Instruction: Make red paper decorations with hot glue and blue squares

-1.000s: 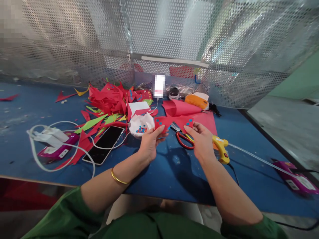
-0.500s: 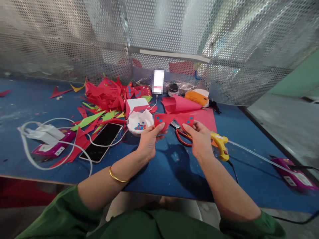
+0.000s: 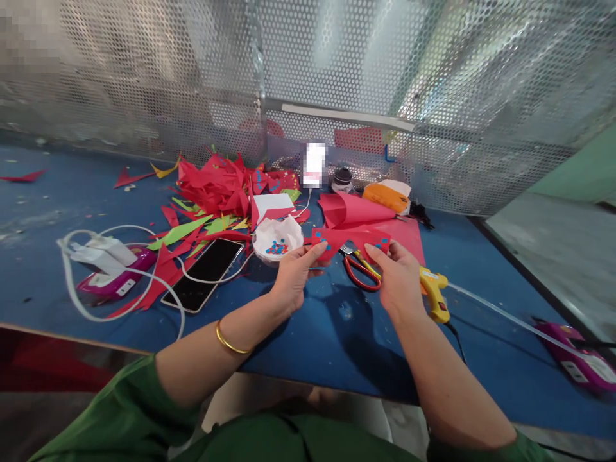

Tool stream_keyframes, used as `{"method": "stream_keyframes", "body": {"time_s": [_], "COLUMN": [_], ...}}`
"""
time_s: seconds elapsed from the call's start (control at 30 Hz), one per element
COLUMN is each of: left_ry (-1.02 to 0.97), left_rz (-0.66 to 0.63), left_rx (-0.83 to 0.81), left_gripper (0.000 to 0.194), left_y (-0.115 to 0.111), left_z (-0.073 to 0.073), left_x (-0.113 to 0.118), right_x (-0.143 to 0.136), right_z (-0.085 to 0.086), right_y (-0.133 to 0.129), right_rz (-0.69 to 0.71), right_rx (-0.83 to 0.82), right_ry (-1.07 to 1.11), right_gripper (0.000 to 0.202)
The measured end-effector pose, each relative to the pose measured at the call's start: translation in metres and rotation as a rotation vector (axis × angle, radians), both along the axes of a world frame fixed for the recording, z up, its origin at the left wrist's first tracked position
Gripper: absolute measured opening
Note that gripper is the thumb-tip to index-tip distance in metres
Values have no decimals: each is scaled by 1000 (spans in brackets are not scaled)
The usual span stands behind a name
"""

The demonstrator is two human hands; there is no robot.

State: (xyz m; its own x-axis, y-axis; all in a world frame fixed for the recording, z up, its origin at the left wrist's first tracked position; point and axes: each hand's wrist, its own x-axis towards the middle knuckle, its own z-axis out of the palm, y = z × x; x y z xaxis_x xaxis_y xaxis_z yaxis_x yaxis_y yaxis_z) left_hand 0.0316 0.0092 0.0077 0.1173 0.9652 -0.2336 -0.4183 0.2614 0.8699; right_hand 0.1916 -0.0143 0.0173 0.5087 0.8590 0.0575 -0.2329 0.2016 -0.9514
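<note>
Between both hands a red paper cutout (image 3: pixel 332 238) with small blue squares at its two ends is held above the table. My left hand (image 3: pixel 297 273) pinches its left end, thumb on top. At the right end, my right hand (image 3: pixel 398 276) is closed on the paper in the same way. Beneath the cutout lie scissors with red handles (image 3: pixel 359 276), partly covered by it. A white paper-lined bowl (image 3: pixel 269 232) holding small blue and red pieces stands just beyond my left hand. Past my right hand lies a yellow glue gun (image 3: pixel 436 295).
Red paper scraps (image 3: pixel 212 186) heap at the back left. A black phone (image 3: pixel 205 276), white cables and a purple power strip (image 3: pixel 115 276) lie on the left. Red sheets (image 3: pixel 353 208) and an orange packet (image 3: pixel 385 196) lie behind; another purple strip (image 3: pixel 572 356) is far right. A perforated screen (image 3: pixel 337 70) stands behind.
The view has shifted slightly, so most things appear a little further right. Both hands keep hold of the red paper cutout, whose right end now sits a little lower.
</note>
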Motion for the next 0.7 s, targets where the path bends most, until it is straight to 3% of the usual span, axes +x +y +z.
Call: {"method": "stream_keyframes", "body": {"time_s": [0.23,0.5,0.7], "left_ry": [190,478,470], "left_rz": [194,138,115], "left_rx": [341,488,521], "left_gripper": [36,31,36], "left_y": [0,12,13], "left_z": [5,2,-1], "left_x": [-4,-14,-14], "right_x": [10,6,8], "right_z": [7,11,9], "right_y": [0,-5,-5], "right_rz": [-59,59,79], "right_rx": [-12,-55,-47], "right_ry": [32,-4,-38], "right_gripper": [30,32,30]}}
